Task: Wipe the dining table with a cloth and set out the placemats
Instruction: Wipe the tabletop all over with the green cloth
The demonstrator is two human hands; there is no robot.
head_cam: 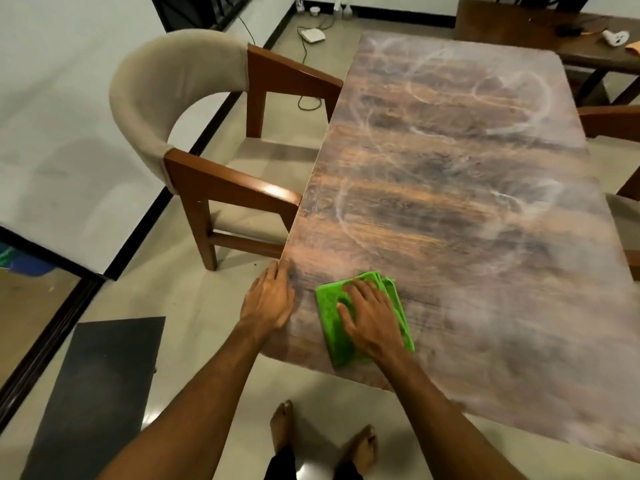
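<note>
The wooden dining table [450, 188] fills the right half of the view, its top streaked with pale swirling smears. A folded bright green cloth [327, 303] lies near the table's near left corner. My right hand [369, 317] presses flat on the cloth with fingers spread. My left hand [270, 299] rests open on the table's left edge, fingers straight, just left of the cloth. No placemats are in view.
A curved beige-backed wooden chair [180, 98] stands tucked at the table's left side. Another chair's arm [613, 119] shows at the right edge. A dark mat [100, 393] lies on the floor at lower left. A second wooden table [540, 32] stands beyond the far end.
</note>
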